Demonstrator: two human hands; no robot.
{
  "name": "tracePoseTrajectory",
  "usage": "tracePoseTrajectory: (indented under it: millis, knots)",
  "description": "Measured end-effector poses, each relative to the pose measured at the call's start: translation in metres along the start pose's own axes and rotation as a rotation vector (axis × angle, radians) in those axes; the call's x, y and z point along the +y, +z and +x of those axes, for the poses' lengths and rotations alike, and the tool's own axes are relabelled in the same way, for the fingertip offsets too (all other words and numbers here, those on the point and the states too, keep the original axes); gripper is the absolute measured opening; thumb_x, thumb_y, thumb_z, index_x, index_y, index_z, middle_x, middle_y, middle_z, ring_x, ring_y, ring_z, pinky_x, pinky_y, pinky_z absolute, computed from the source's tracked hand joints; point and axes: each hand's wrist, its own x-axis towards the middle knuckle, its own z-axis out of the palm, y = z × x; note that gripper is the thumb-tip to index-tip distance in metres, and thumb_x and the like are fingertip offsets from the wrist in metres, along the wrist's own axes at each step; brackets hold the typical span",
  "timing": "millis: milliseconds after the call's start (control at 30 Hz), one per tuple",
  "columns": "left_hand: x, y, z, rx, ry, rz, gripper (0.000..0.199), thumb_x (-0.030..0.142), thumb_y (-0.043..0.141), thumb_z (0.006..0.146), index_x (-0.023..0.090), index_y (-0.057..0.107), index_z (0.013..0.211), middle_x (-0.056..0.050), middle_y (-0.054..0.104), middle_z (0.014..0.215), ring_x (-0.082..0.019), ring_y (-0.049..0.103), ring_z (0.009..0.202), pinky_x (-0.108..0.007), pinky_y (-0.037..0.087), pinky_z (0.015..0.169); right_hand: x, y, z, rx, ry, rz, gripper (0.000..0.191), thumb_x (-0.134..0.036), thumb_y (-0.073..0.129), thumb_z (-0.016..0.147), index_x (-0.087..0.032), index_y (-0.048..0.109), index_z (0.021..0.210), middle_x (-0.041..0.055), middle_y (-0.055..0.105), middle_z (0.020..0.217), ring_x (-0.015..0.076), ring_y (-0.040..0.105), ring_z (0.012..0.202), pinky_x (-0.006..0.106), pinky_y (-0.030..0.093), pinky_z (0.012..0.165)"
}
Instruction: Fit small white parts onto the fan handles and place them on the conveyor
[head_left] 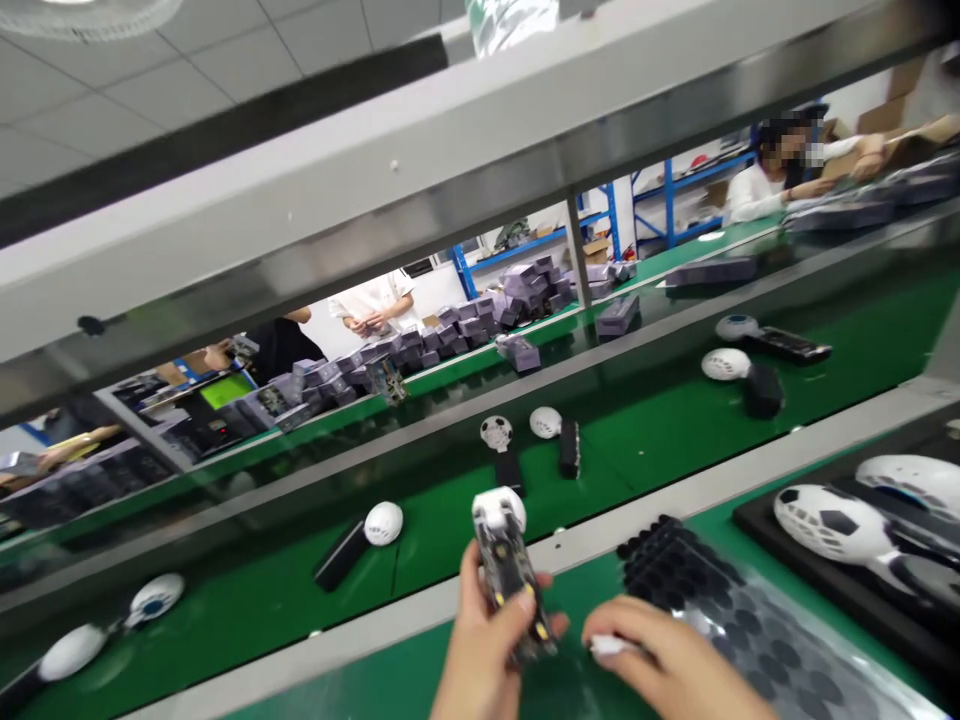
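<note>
The left hand (pixel 480 640) has its thumb and fingers clamped around a dark-bodied device (pixel 504 560) held above the near edge of the green belt (pixel 247 600), its white round head pointing away from the person and its long axis slanting slightly leftward toward that head. Just beside it, the right hand (pixel 667 650) has its fingers closed on a small white piece (pixel 611 645), perhaps a connector, though blur hides the detail.

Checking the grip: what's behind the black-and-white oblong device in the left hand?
Behind the device, fingers of the left hand show past its right edge; its back is covered.
</note>
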Motion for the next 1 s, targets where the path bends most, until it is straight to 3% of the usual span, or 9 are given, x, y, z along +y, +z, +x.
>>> tracePoseTrajectory:
  millis: [67, 167, 300, 500, 600, 700, 867, 1000]
  knots:
    - [-0.025, -0.007, -0.016, -0.020, -0.100, -0.013, 0.099, 0.032, 0.078, 0.050, 0.019, 0.010, 0.120, -0.011, 0.060, 0.089, -0.026, 0.058, 0.086, -0.033, 0.049, 0.062, -0.003, -0.006, 0.000, 0.032, 0.164, 0.237, 0.016, -0.015, 0.049, 0.076, -0.022, 0.059, 0.086, -0.0015, 0.062, 0.081, 0.0154, 0.059, 0.080, 0.020, 0.046, 0.072]
    - [-0.057, -0.007, -0.027, -0.104, -0.186, 0.009, 0.106, 0.044, 0.078, 0.044, 0.013, 0.007, 0.117, -0.013, 0.062, 0.080, -0.021, 0.060, 0.067, -0.030, 0.047, 0.057, -0.013, -0.008, -0.002, -0.015, 0.311, 0.377, 0.012, -0.017, 0.048, 0.072, -0.021, 0.056, 0.080, -0.0034, 0.057, 0.067, 0.0138, 0.057, 0.061, 0.020, 0.045, 0.057]
    - [-0.075, -0.006, -0.028, -0.131, -0.211, 0.108, 0.102, 0.041, 0.074, 0.051, 0.011, 0.004, 0.118, -0.010, 0.061, 0.076, -0.015, 0.055, 0.056, -0.026, 0.045, 0.055, -0.018, -0.004, -0.005, 0.000, 0.230, 0.198, 0.014, -0.016, 0.044, 0.076, -0.020, 0.056, 0.068, -0.0008, 0.055, 0.075, 0.0138, 0.055, 0.069, 0.021, 0.042, 0.061]
    - [-0.081, -0.010, -0.024, -0.127, -0.183, 0.180, 0.092, 0.035, 0.064, 0.054, 0.013, 0.005, 0.121, -0.019, 0.044, 0.119, -0.021, 0.057, 0.081, -0.028, 0.045, 0.070, -0.010, -0.002, -0.008, -0.008, 0.022, -0.126, 0.023, -0.005, 0.043, 0.080, -0.023, 0.056, 0.078, -0.0017, 0.056, 0.079, 0.0133, 0.052, 0.077, 0.022, 0.040, 0.067]
    - [-0.076, -0.008, -0.025, -0.124, -0.180, 0.229, 0.091, 0.031, 0.059, 0.054, 0.007, 0.004, 0.121, -0.022, 0.041, 0.121, -0.019, 0.055, 0.081, -0.027, 0.043, 0.074, -0.011, -0.003, -0.008, -0.029, -0.079, -0.195, 0.025, -0.001, 0.042, 0.080, -0.022, 0.055, 0.082, -0.0011, 0.054, 0.079, 0.0139, 0.049, 0.077, 0.023, 0.041, 0.066]
    - [-0.070, -0.005, -0.027, -0.123, -0.191, 0.258, 0.089, 0.030, 0.057, 0.054, 0.003, 0.005, 0.121, -0.023, 0.043, 0.118, -0.021, 0.054, 0.084, -0.028, 0.043, 0.073, -0.013, -0.003, -0.009, -0.041, -0.091, -0.216, 0.025, -0.001, 0.041, 0.081, -0.022, 0.054, 0.084, -0.0009, 0.054, 0.079, 0.0142, 0.048, 0.078, 0.024, 0.041, 0.065]
    - [-0.069, -0.002, -0.030, -0.001, -0.171, 0.270, 0.081, 0.026, 0.057, 0.051, 0.008, 0.018, 0.120, -0.018, 0.046, 0.119, -0.026, 0.046, 0.104, -0.029, 0.038, 0.084, -0.015, -0.001, -0.009, 0.003, -0.085, -0.217, 0.022, -0.002, 0.043, 0.081, -0.022, 0.054, 0.081, -0.0011, 0.054, 0.078, 0.0145, 0.048, 0.077, 0.024, 0.041, 0.063]
    - [-0.070, 0.000, -0.030, -0.003, -0.170, 0.264, 0.080, 0.025, 0.056, 0.052, 0.008, 0.018, 0.120, -0.017, 0.049, 0.116, -0.026, 0.045, 0.106, -0.028, 0.040, 0.079, -0.016, -0.001, -0.008, -0.016, -0.107, -0.230, 0.025, -0.001, 0.040, 0.081, -0.021, 0.054, 0.082, 0.0005, 0.054, 0.080, 0.0162, 0.047, 0.077, 0.026, 0.041, 0.062]
